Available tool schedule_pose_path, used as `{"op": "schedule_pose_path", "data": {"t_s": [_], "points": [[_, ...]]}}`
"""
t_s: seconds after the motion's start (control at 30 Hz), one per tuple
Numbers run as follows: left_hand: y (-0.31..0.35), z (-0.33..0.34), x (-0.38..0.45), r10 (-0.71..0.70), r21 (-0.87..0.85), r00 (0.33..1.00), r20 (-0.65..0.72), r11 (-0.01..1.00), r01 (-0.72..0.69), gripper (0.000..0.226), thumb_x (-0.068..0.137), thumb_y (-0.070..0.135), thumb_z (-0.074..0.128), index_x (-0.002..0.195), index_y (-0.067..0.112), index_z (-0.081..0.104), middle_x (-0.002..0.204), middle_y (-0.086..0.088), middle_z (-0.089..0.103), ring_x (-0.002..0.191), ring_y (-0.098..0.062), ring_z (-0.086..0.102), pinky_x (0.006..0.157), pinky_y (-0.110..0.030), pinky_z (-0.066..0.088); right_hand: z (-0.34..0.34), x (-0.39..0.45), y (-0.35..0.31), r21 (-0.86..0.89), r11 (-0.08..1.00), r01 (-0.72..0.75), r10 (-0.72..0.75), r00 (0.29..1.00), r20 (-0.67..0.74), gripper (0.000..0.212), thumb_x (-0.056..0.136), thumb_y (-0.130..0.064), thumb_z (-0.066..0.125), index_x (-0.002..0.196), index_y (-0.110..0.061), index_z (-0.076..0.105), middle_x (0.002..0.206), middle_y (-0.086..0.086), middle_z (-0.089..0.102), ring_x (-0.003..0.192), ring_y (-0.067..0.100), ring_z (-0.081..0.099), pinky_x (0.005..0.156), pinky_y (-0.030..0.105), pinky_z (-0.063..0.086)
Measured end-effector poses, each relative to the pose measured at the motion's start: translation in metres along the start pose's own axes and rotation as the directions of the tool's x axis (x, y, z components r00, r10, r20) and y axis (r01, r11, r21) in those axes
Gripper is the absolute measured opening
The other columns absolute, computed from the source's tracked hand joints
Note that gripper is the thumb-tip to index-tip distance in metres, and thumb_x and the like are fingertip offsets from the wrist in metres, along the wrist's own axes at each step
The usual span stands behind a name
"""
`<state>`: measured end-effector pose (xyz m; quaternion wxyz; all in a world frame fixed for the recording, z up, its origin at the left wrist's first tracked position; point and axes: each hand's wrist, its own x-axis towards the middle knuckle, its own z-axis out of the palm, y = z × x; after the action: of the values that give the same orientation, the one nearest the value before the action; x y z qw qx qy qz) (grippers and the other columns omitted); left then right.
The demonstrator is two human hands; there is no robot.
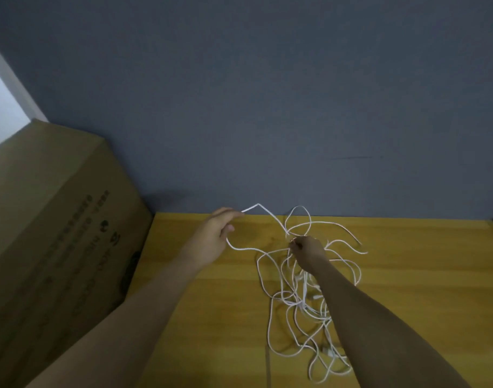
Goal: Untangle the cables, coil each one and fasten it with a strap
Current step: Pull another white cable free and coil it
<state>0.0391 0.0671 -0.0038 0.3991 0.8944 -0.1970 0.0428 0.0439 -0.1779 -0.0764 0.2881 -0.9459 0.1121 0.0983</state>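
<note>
**Both hands in the tangle, one strand pulled out left**

White cables (295,301) lie in a loose tangled heap on the yellow wooden desk (200,317), centre-right, just in front of the blue-grey wall (267,93). Left hand (214,236) is raised near the desk's far edge, fingers (234,215) pinching a strand that runs taut back to the heap; a slack loop hangs below the palm. Right hand (308,252) sits at the top of the heap, fingers clenched on a bunch of strands. A cardboard box (52,233) stands left of the desk. No strap visible.

Handling, judged: thin, light, limp cord, holds no shape and snags on itself. Best grip is near a free end or plug, feeding it through crossings; hard pulls would likely tighten knots. Coiling hasn't started.
</note>
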Motion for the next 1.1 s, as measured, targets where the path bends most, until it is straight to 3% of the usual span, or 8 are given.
{"op": "schedule_pose_path", "data": {"t_s": [0.17, 0.33, 0.43, 0.6, 0.7, 0.8, 1.0, 1.1], "points": [[0.002, -0.02, 0.008, -0.08, 0.205, 0.993, -0.082, 0.974, 0.096, 0.02, 0.084, -0.004, 0.056, 0.099, 0.01, 0.054, 0.116, -0.007, 0.05, 0.109, -0.029, 0.054, 0.093, -0.037, 0.042, -0.028, 0.002, -0.051, 0.453, 0.857, 0.247, -0.176, 0.965, -0.194, 0.016, 0.095, -0.015, 0.057, 0.094, -0.006, 0.07, 0.071, 0.003, 0.064, 0.061, 0.011, 0.055, 0.068, 0.031, 0.044], [0.05, -0.036, 0.042, 0.221, 0.443, 0.948, -0.228, 0.891, -0.101, 0.064, 0.086, 0.029, 0.063, 0.141, 0.014, 0.034, 0.159, -0.01, 0.007, 0.148, -0.026, 0.0, 0.116, -0.042, -0.011, -0.083, -0.01, -0.114, 0.347, 0.796, 0.495, -0.454, 0.869, -0.199, 0.019, 0.092, -0.019, 0.061, 0.083, -0.004, 0.068, 0.064, -0.005, 0.061, 0.054, -0.004, 0.051, 0.057, 0.015, 0.039], [0.074, -0.049, 0.059, 0.364, 0.632, 0.927, -0.089, 0.74, -0.23, 0.061, 0.095, 0.032, 0.052, 0.149, 0.019, 0.026, 0.16, -0.005, 0.015, 0.149, -0.02, 0.004, 0.114, -0.044, -0.017, -0.11, -0.022, -0.136, 0.279, 0.791, 0.545, -0.526, 0.838, -0.144, 0.019, 0.093, -0.016, 0.06, 0.078, -0.006, 0.064, 0.064, 0.0, 0.059, 0.054, -0.002, 0.05, 0.057, 0.016, 0.039], [0.091, -0.072, 0.075, 0.314, 0.623, 0.949, -0.025, 0.747, -0.231, 0.026, 0.101, 0.036, 0.038, 0.114, 0.022, 0.056, 0.117, 0.003, 0.053, 0.117, -0.016, 0.046, 0.115, -0.04, 0.004, -0.145, -0.044, -0.138, 0.239, 0.801, 0.55, -0.5, 0.832, -0.24, 0.022, 0.093, -0.014, 0.061, 0.079, 0.003, 0.065, 0.063, 0.003, 0.058, 0.047, 0.0, 0.043, 0.05, 0.012, 0.033], [0.11, -0.079, 0.08, 0.287, 0.518, 0.958, 0.007, 0.818, -0.249, 0.02, 0.102, 0.034, 0.037, 0.101, 0.017, 0.048, 0.107, -0.004, 0.055, 0.102, -0.028, 0.052, 0.077, -0.037, 0.037, -0.148, -0.052, -0.137, 0.346, 0.76, 0.55, -0.448, 0.83, -0.332, 0.019, 0.093, -0.014, 0.061, 0.081, 0.001, 0.063, 0.062, 0.002, 0.054, 0.052, 0.001, 0.043, 0.052, 0.012, 0.033], [0.123, -0.08, 0.078, 0.293, 0.454, 0.955, -0.054, 0.859, -0.238, 0.016, 0.103, 0.029, 0.036, 0.096, 0.016, 0.041, 0.102, -0.008, 0.06, 0.09, -0.033, 0.055, 0.062, -0.035, 0.032, -0.149, -0.049, -0.128, 0.387, 0.784, 0.485, -0.39, 0.871, -0.299, 0.022, 0.094, -0.015, 0.059, 0.085, 0.005, 0.062, 0.07, 0.01, 0.054, 0.063, 0.012, 0.046, 0.058, 0.019, 0.036], [0.14, -0.098, 0.066, 0.355, 0.4, 0.9, -0.253, 0.885, -0.236, 0.018, 0.101, 0.023, 0.041, 0.095, 0.007, 0.048, 0.094, -0.015, 0.062, 0.088, -0.034, 0.053, 0.064, -0.034, 0.027, -0.137, -0.046, -0.081, -0.051, 0.97, 0.236, -0.235, 0.972, 0.026, 0.029, 0.095, -0.018, 0.058, 0.068, -0.009, 0.061, 0.063, 0.007, 0.053, 0.059, 0.014, 0.045, 0.054, 0.025, 0.033], [0.147, -0.115, 0.067, 0.346, 0.373, 0.878, -0.331, 0.902, -0.215, 0.014, 0.101, 0.017, 0.043, 0.094, 0.006, 0.048, 0.09, -0.018, 0.062, 0.084, -0.037, 0.053, 0.063, -0.033, 0.024, -0.148, -0.051, -0.095, -0.068, 0.975, 0.21, -0.219, 0.962, -0.163, 0.029, 0.096, -0.019, 0.054, 0.071, -0.008, 0.064, 0.066, 0.01, 0.058, 0.063, 0.019, 0.054, 0.059, 0.028, 0.038]]}}
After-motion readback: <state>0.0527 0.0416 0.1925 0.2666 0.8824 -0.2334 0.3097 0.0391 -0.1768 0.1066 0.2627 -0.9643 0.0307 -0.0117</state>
